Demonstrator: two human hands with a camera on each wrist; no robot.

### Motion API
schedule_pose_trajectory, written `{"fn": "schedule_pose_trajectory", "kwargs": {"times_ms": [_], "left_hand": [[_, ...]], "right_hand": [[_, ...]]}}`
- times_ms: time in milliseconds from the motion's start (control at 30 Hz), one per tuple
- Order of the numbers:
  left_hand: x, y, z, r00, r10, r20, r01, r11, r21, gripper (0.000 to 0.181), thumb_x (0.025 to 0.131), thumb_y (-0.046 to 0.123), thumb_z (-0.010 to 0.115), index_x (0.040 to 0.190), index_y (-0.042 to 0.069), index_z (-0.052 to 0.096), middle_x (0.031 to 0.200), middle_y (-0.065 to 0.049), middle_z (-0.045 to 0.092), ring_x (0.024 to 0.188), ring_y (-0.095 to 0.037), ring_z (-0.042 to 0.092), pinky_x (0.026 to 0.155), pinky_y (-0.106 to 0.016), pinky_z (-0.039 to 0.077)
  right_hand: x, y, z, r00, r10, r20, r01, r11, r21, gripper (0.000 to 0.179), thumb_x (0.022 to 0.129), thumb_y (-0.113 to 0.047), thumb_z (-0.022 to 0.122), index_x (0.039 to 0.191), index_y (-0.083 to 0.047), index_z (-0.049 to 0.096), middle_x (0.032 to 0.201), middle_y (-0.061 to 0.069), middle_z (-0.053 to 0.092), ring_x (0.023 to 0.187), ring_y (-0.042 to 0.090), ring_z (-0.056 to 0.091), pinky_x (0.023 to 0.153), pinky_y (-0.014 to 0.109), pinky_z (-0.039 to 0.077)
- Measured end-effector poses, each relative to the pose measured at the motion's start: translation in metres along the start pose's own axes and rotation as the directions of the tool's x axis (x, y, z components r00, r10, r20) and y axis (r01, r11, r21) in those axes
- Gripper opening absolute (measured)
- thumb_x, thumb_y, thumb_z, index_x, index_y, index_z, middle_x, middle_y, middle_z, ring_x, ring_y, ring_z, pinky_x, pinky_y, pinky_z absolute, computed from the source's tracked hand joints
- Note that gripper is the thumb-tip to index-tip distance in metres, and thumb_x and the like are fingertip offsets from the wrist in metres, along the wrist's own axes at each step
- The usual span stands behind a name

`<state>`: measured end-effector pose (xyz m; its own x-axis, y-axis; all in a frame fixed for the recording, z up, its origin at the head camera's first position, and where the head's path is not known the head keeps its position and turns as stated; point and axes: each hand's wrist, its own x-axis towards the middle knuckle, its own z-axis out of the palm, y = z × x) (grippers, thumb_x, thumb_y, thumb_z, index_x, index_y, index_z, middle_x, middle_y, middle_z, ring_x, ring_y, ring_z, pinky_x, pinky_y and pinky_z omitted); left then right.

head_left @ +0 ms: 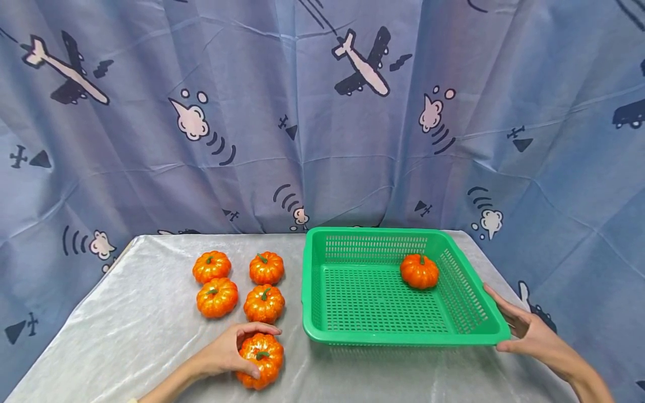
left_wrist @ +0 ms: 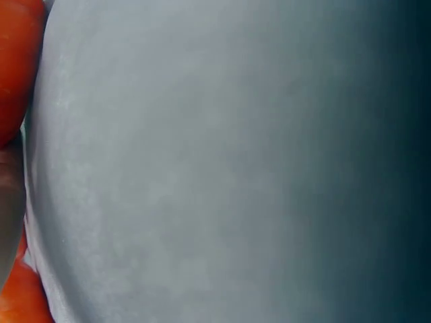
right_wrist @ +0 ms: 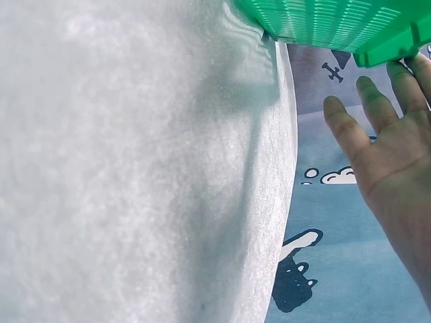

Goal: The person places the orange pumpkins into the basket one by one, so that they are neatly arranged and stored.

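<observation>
My left hand (head_left: 227, 350) curls round a small orange pumpkin (head_left: 268, 358) with a green stem, its thumb on the near side and its fingers behind. In the left wrist view only slivers of orange pumpkin (left_wrist: 17, 67) and part of a finger (left_wrist: 8, 208) show at the left edge. My right hand (head_left: 536, 336) is at the front right corner of a green plastic basket (head_left: 403, 338). From the right wrist view, that hand's fingers (right_wrist: 345, 128) look mostly straight, some touching the basket's rim. Inside the basket, one pumpkin (head_left: 419, 271) lies toward the back right.
Several more pumpkins stand left of the basket: two in a left column (head_left: 211, 267) (head_left: 217, 298) and two nearer it (head_left: 266, 268) (head_left: 264, 304). A whitish cloth covers the table (head_left: 126, 313). Behind hangs a blue curtain (head_left: 252, 140) with airplane prints.
</observation>
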<state>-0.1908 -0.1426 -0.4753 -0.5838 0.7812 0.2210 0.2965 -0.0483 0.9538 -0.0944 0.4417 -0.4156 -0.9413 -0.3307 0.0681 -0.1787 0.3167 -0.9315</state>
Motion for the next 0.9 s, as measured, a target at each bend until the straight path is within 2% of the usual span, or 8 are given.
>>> {"fn": "schedule_pose_trajectory", "kwargs": {"times_ms": [67,300,433,567,767,900], "left_hand": [[-0.0008,-0.0003,0.0007,1.0,0.002,0.005,-0.002,1.0,0.012,0.068,0.069,0.005,0.085,0.13,0.002,0.055,0.127,-0.023,0.056,0.112,-0.013,0.057,0.095,-0.024,0.045],[-0.0028,-0.0043,0.0043,0.999,-0.028,0.035,0.03,0.998,-0.062,0.08,0.062,0.002,0.087,0.133,0.002,0.051,0.131,-0.025,0.052,0.113,-0.015,0.056,0.097,-0.024,0.044],[-0.0031,-0.0057,0.0058,0.998,0.007,0.059,-0.004,0.999,-0.047,0.085,0.064,0.011,0.09,0.136,0.001,0.046,0.134,-0.025,0.048,0.117,-0.016,0.053,0.1,-0.023,0.04],[-0.0037,-0.0072,0.0063,0.995,0.064,0.078,-0.063,0.998,-0.015,0.092,0.065,0.02,0.09,0.14,-0.001,0.04,0.136,-0.025,0.046,0.121,-0.018,0.051,0.103,-0.023,0.037],[-0.0046,-0.0084,0.0049,0.994,0.041,0.104,-0.045,0.998,0.035,0.099,0.063,0.025,0.09,0.143,0.0,0.036,0.139,-0.02,0.046,0.123,-0.019,0.05,0.104,-0.024,0.036],[-0.0048,-0.0084,0.0049,0.994,0.013,0.113,-0.017,0.999,0.032,0.096,0.062,0.017,0.091,0.142,0.003,0.038,0.138,-0.016,0.048,0.122,-0.018,0.051,0.104,-0.024,0.037]], "right_hand": [[0.0001,0.0001,0.0001,1.0,-0.004,0.004,0.004,1.0,0.004,0.089,0.087,0.008,0.06,0.155,-0.013,0.006,0.147,-0.035,0.02,0.125,-0.019,0.029,0.091,0.012,0.041],[-0.0002,0.0014,0.0,1.0,-0.004,0.006,0.004,1.0,0.009,0.089,0.088,0.009,0.06,0.155,-0.014,0.006,0.148,-0.034,0.02,0.125,-0.018,0.03,0.091,0.013,0.042],[-0.0006,0.0024,-0.0002,1.0,-0.001,0.002,0.001,1.0,0.003,0.089,0.087,0.009,0.06,0.155,-0.014,0.006,0.148,-0.034,0.02,0.125,-0.019,0.03,0.091,0.013,0.042],[-0.0007,0.0027,0.0007,1.0,0.008,-0.002,-0.008,1.0,0.004,0.089,0.088,0.008,0.06,0.155,-0.015,0.006,0.147,-0.035,0.021,0.124,-0.019,0.03,0.09,0.013,0.043],[0.0003,0.0029,0.0013,1.0,0.001,-0.007,-0.001,1.0,0.002,0.09,0.087,0.008,0.061,0.155,-0.013,0.006,0.147,-0.035,0.021,0.124,-0.018,0.031,0.091,0.013,0.042],[0.0004,0.0029,0.0013,1.0,-0.017,-0.007,0.017,1.0,-0.001,0.091,0.086,0.01,0.061,0.155,-0.012,0.006,0.148,-0.033,0.02,0.126,-0.018,0.03,0.091,0.012,0.041]]}}
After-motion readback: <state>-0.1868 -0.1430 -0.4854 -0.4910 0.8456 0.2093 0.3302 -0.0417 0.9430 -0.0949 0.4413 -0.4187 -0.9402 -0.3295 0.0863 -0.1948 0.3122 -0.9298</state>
